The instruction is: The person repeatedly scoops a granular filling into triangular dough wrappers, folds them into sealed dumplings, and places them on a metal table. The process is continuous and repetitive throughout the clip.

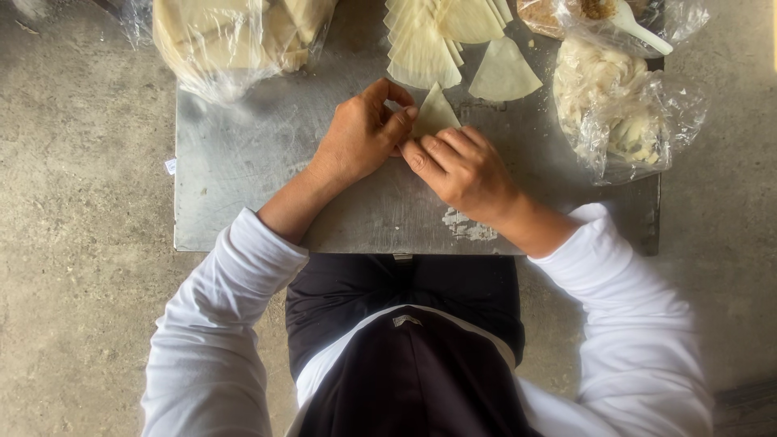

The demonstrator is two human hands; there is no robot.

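Metal table (243,162): left hand (356,137), right hand (461,170) both grip pinched on folded dough triangle (435,115).

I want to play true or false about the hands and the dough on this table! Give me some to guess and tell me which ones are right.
1. Both hands, the left hand and the right hand, touch one triangular pastry sheet. True.
2. The metal table is made of wood. False: it is a grey metal top.
3. A white spoon lies in a plastic bag at the far right. True.
4. The person wears gloves. False: the hands are bare, with white sleeves.
5. A loose sheet lies beside the stack of cut sheets. True.
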